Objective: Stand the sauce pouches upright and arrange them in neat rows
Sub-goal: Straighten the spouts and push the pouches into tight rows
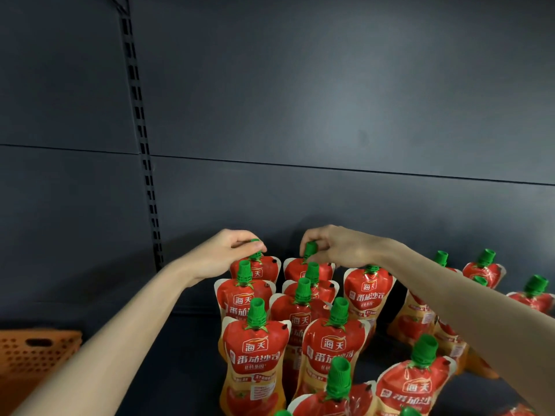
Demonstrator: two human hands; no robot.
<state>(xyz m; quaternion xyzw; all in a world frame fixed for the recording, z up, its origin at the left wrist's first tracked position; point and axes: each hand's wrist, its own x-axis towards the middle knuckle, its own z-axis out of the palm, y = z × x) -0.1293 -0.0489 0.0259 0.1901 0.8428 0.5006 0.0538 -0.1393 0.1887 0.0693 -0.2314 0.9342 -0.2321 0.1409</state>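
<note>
Several red tomato sauce pouches with green screw caps stand upright on a dark shelf (186, 349). My left hand (231, 250) pinches the green cap of the rear-left pouch (264, 267). My right hand (336, 244) pinches the cap of the rear-middle pouch (295, 270) beside it. In front of these stand two rows of pouches, the nearest being a front-left pouch (255, 355) and a front-middle pouch (330, 349). More pouches stand further right (368, 291), some behind my right forearm.
An orange perforated plastic basket (33, 352) sits at the lower left. The dark back panel (330, 115) rises right behind the rear pouches, with a slotted upright (141, 145) at the left. Loosely placed pouches (483, 267) stand at the far right.
</note>
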